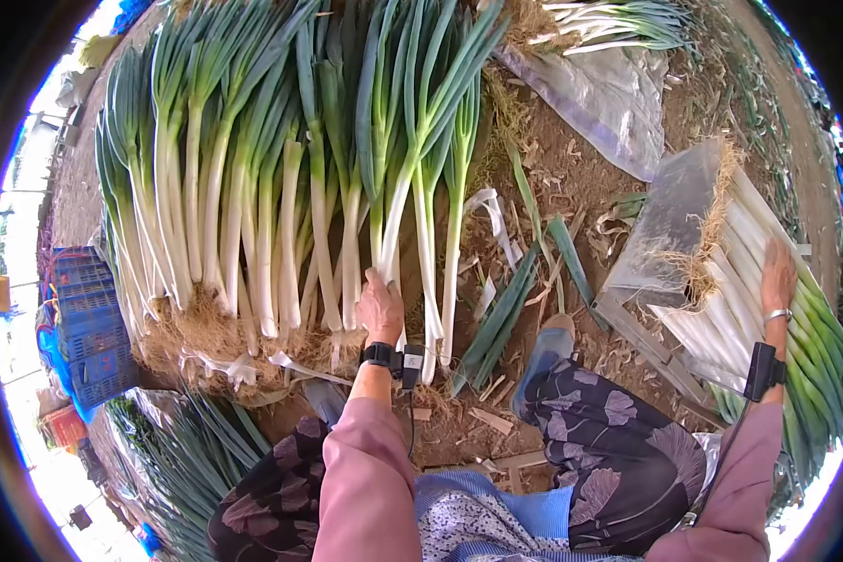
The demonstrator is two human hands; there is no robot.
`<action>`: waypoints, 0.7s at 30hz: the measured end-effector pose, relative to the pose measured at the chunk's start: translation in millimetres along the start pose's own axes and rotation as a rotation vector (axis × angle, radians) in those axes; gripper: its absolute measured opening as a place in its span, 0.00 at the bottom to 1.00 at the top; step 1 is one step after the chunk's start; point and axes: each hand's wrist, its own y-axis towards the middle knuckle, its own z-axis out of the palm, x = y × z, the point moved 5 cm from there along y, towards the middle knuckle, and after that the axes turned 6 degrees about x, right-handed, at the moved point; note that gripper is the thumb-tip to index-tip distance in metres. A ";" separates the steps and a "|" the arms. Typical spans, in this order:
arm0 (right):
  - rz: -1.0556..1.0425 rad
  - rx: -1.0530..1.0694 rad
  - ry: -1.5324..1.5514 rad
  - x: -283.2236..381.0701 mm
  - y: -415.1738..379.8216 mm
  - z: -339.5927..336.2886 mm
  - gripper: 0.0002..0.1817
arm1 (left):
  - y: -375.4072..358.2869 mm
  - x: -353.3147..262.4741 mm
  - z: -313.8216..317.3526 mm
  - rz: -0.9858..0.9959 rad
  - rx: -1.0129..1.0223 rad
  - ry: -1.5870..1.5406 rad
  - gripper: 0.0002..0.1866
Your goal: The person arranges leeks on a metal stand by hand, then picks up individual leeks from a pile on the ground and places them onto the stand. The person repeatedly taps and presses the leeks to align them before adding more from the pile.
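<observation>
In the head view, my left hand [381,307] is closed around the white stalk of a leek [398,211], whose green leaves point away from me. That leek lies at the right part of a wide row of leeks [239,211] with tangled, soil-brown roots at the near end. My right hand [777,276] lies on a second pile of leeks [740,253], fingers stretched along the white stalks and gripping nothing that I can see. These stalks rest beside a metal stand [660,229], their roots against its upright plate.
A blue crate [86,323] stands at the left, near more green leaves [183,459]. Cut leaves [501,328] and dry scraps litter the soil. Further leeks [618,23] lie at the top by a plastic sheet [609,98]. A shoe [545,361] is close to the stand.
</observation>
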 end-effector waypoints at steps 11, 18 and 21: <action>-0.003 0.005 -0.027 -11.7 -1.4 5.9 0.26 | -44.2 -81.1 22.3 0.476 -0.211 -0.054 0.18; -0.010 -0.040 -0.019 -1.7 -11.3 -5.7 0.25 | 14.2 -112.2 66.8 0.225 -0.048 0.259 0.06; 0.036 -0.023 0.006 16.0 -15.9 -21.2 0.25 | 25.6 -111.9 76.1 0.182 0.014 0.230 0.05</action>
